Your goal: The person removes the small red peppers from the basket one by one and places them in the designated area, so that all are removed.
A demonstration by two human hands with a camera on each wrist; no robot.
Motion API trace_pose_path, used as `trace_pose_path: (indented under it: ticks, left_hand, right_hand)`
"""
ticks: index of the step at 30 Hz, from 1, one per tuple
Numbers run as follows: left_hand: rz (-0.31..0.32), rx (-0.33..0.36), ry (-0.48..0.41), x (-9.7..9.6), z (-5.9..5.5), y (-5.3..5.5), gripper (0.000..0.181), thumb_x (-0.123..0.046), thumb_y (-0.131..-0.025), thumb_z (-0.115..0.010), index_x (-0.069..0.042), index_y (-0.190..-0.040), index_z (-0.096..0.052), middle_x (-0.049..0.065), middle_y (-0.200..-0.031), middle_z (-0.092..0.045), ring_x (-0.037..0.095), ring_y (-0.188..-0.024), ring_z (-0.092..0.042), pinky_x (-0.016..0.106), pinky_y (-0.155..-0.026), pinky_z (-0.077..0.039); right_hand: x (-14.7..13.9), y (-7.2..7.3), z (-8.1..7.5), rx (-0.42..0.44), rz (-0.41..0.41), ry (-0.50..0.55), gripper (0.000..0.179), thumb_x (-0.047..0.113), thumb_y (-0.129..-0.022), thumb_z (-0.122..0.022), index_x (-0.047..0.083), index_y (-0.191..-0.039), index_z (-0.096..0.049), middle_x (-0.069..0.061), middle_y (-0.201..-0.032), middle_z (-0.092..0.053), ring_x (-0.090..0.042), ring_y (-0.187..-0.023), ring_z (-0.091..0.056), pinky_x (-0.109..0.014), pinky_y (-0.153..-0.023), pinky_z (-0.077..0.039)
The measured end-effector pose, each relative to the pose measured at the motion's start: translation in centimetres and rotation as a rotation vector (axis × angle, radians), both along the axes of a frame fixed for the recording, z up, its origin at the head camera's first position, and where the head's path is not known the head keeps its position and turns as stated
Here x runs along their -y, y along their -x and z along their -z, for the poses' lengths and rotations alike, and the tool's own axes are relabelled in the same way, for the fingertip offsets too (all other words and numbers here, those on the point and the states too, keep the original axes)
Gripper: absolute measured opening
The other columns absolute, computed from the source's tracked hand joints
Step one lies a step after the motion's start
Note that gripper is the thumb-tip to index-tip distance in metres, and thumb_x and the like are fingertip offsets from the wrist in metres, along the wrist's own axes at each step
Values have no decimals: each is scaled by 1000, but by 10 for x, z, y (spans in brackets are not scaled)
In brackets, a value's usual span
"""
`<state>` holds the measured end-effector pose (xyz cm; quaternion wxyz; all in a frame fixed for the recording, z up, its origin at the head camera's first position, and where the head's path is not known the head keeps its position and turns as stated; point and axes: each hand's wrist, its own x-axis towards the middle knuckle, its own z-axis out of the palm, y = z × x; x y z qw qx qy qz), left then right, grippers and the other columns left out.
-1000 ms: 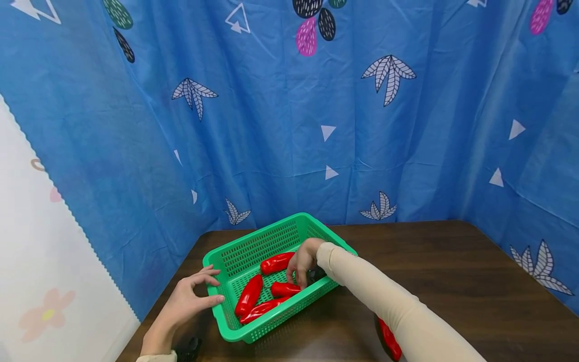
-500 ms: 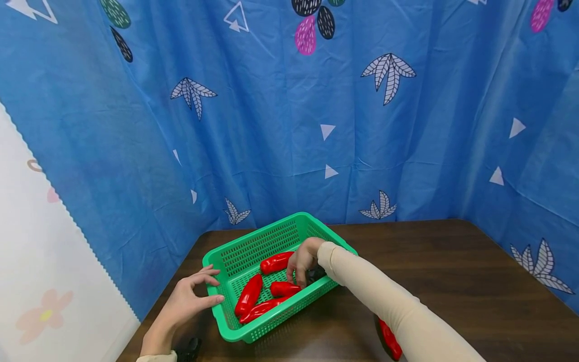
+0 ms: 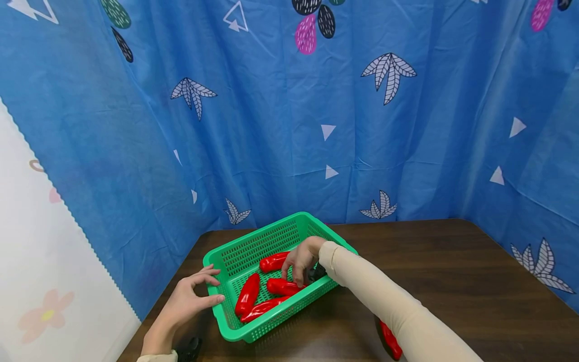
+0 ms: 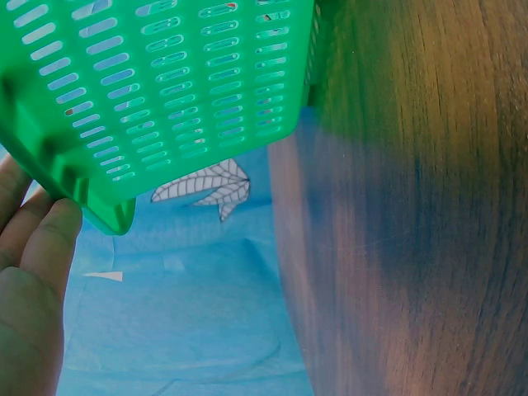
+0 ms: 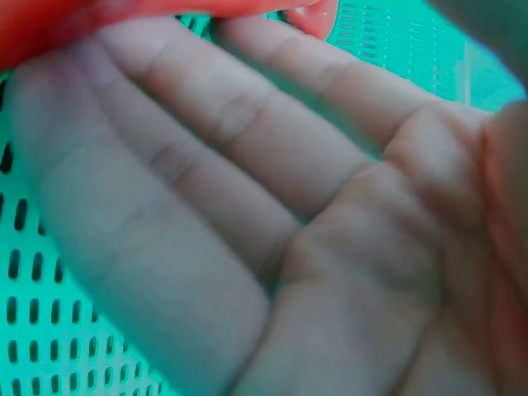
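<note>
A green perforated plastic basket [image 3: 271,327] stands at an angle on the table, with several shiny long red peppers inside. My left hand [image 3: 190,296] holds its left end, fingers and thumb at the rim; in the left wrist view the fingers [image 4: 49,239] touch the rim's edge. Inside the basket, my right hand [image 3: 302,259] reaches down between the back pepper [image 3: 273,262] and the middle pepper [image 3: 282,287]. In the right wrist view its fingers [image 5: 239,115] look nearly straight, with tips against a red pepper [image 5: 49,29]. Two more peppers, the left one [image 3: 247,294] and the front one [image 3: 264,309], lie nearby.
Another red pepper [image 3: 390,339] lies on the dark wooden table [image 3: 434,261], beside the right forearm. A blue patterned curtain [image 3: 280,125] hangs behind the table. A white flowered sheet [image 3: 50,281] covers the left side. Black wrist gear [image 3: 187,349] shows at the left wrist.
My right hand has shifted slightly left inside the basket, and the middle pepper has slid a little left and back. The left pepper has nudged slightly left. My left hand stays put.
</note>
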<state>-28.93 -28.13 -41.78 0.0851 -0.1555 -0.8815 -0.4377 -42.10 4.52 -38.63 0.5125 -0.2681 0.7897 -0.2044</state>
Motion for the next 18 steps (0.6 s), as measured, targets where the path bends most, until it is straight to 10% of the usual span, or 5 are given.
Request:
trace_pose_path:
  ticks: [18]
  left_hand:
    - [7, 5, -7, 0, 0, -1, 26, -21, -79, -86, -10, -99, -73, 10, -138, -63, 30, -145, -38, 72, -110, -29]
  right_hand:
    - [-5, -12, -18, -58, 163, 296, 57, -9, -83, -68, 12, -135, -56, -8, -102, -72, -18, -84, -67, -41, -87, -61]
